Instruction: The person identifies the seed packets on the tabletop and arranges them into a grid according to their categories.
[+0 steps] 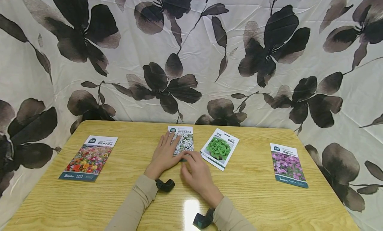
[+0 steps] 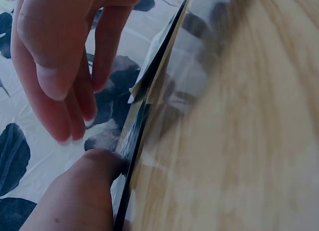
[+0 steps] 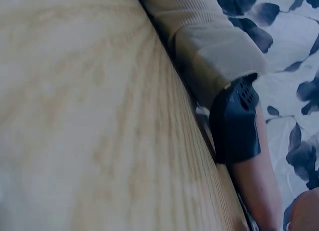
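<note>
My left hand rests on a seed packet with white flowers, its fingers spread over the packet's left part. In the left wrist view the left thumb presses at that packet's edge. My right hand hovers by the packet's lower right corner, fingertips close to the left thumb. Its loosely bent fingers show nothing between them in the left wrist view. Just right of it lies a tilted packet with green leaves. The left hand hides part of the white-flower packet.
On the left of the wooden table lies a packet with mixed bright flowers. A packet with pink-purple flowers lies toward the right edge. A flower-print cloth hangs behind the table. Each wrist wears a black camera.
</note>
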`<state>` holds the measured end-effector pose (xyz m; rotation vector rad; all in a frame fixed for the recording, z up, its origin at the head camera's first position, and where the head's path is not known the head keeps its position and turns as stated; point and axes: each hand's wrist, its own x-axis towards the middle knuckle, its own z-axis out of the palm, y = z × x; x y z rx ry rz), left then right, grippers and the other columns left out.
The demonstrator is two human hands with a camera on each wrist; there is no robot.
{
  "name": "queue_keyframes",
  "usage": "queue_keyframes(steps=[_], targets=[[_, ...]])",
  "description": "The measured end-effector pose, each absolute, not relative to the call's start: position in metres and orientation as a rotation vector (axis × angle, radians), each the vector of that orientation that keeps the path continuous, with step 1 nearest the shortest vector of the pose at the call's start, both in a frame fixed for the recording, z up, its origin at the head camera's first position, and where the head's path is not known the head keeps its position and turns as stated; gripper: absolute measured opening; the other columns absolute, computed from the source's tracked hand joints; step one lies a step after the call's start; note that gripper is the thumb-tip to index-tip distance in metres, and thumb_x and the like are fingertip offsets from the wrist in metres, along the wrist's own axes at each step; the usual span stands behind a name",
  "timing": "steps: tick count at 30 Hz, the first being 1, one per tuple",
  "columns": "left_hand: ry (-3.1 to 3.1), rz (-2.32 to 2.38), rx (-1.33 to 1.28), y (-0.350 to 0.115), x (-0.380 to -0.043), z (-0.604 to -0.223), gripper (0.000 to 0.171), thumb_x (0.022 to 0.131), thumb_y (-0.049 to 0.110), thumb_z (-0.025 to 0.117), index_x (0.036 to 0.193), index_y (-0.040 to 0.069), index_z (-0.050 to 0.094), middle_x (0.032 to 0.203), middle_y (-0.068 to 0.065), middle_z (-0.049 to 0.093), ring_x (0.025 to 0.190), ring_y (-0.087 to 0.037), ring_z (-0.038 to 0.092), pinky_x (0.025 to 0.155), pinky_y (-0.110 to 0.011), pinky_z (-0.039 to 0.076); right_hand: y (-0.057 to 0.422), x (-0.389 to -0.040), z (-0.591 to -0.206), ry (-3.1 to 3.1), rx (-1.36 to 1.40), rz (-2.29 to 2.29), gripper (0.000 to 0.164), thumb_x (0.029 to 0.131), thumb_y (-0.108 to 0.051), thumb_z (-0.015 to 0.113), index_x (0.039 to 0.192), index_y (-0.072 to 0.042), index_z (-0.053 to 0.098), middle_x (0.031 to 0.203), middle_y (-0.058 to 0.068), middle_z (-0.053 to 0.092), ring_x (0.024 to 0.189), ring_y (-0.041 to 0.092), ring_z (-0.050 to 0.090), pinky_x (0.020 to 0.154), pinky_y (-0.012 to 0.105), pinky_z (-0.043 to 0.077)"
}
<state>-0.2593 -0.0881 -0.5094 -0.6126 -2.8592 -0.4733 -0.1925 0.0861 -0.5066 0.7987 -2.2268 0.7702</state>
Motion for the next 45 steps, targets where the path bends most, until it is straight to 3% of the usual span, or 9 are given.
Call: queue_keyframes(steps=[14,25,30,35,40,45], targets=[[-2.853,-0.514,-0.624,-0.089,-0.259,-0.509,0.077,0.096,0.061,0.047,0.153,0.009,0.039,0.160,-0.020,0.024,0.150,-0.037,0.011,0.120,-0.048,0.004,0.114,-0.208,-0.504,-2.148,0.683,0.792,0.019,0.083,-0.001,0.067,0.102,-0.001,0.072,0.110,0.015,0.068,0.104,0.029,0.063,0.083,0.042,0.054],[-2.866,-0.519,-0.631,-0.089,-0.260,-0.509,0.076,0.097,0.060,0.047,0.154,0.011,0.037,0.161,-0.019,0.022,0.150,-0.037,0.009,0.120,-0.047,0.004,0.146,-0.218,-0.505,-2.201,0.498,0.811,0.021,0.085,-0.002,0.067,0.105,0.000,0.072,0.114,0.017,0.066,0.107,0.032,0.061,0.083,0.047,0.053],[-2.867,-0.520,-0.637,-0.089,-0.260,-0.509,0.076,0.097,0.059,0.048,0.154,0.011,0.037,0.162,-0.018,0.021,0.151,-0.037,0.009,0.120,-0.047,0.003,0.156,-0.222,-0.506,-2.297,0.382,0.806,0.024,0.087,-0.008,0.065,0.109,0.000,0.071,0.119,0.018,0.064,0.112,0.035,0.057,0.089,0.050,0.050],[-2.857,-0.521,-0.640,-0.089,-0.260,-0.510,0.075,0.097,0.059,0.048,0.154,0.011,0.038,0.161,-0.019,0.022,0.150,-0.037,0.009,0.120,-0.047,0.003,0.161,-0.221,-0.504,-2.482,0.229,0.744,0.044,0.091,-0.023,0.067,0.127,0.000,0.062,0.136,0.026,0.051,0.125,0.043,0.047,0.099,0.056,0.041],[-2.859,-0.521,-0.636,-0.089,-0.259,-0.509,0.075,0.097,0.059,0.048,0.154,0.011,0.038,0.161,-0.019,0.023,0.150,-0.037,0.009,0.120,-0.047,0.003,0.162,-0.218,-0.504,-2.733,0.070,0.680,0.071,0.094,-0.046,0.062,0.148,-0.004,0.042,0.155,0.030,0.026,0.143,0.046,0.023,0.112,0.058,0.025],[-2.870,-0.519,-0.629,-0.089,-0.259,-0.509,0.075,0.097,0.059,0.047,0.154,0.011,0.038,0.161,-0.019,0.023,0.150,-0.038,0.009,0.120,-0.047,0.003,0.163,-0.218,-0.505,-2.825,0.052,0.674,0.078,0.095,-0.051,0.057,0.153,-0.004,0.035,0.158,0.031,0.017,0.147,0.046,0.013,0.116,0.058,0.016]])
